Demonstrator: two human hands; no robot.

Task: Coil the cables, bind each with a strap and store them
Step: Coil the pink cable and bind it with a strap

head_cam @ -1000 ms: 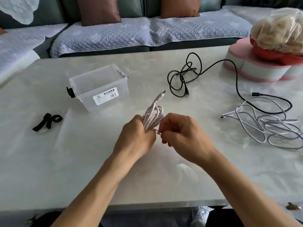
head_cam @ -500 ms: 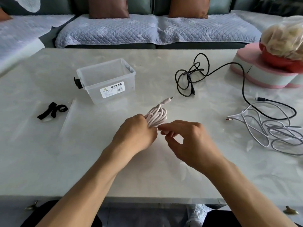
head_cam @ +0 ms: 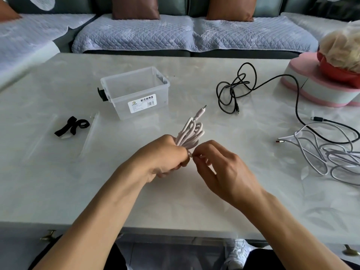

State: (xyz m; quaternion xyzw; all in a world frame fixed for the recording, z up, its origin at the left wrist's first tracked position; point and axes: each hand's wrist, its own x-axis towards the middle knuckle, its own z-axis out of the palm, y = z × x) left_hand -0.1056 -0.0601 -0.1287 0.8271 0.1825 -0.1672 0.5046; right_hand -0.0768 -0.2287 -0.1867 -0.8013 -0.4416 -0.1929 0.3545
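Left hand [head_cam: 161,154] is clenching the coiled pale-pink cable [head_cam: 191,133] above bench [head_cam: 58,182] centre; right hand [head_cam: 220,166] is pinching its loose end. Black fabric straps [head_cam: 72,126] are lying at nine o'clock. Keeping the grip tight preserves the loops.

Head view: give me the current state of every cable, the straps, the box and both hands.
White cable: coiled, unbound, held above the table.
Black cable: loose on the table.
Grey cable: loose on the table.
Straps: unused, left of the box.
Box: open, looks empty.
Left hand: grips the white cable.
Right hand: pinches the white cable's end.
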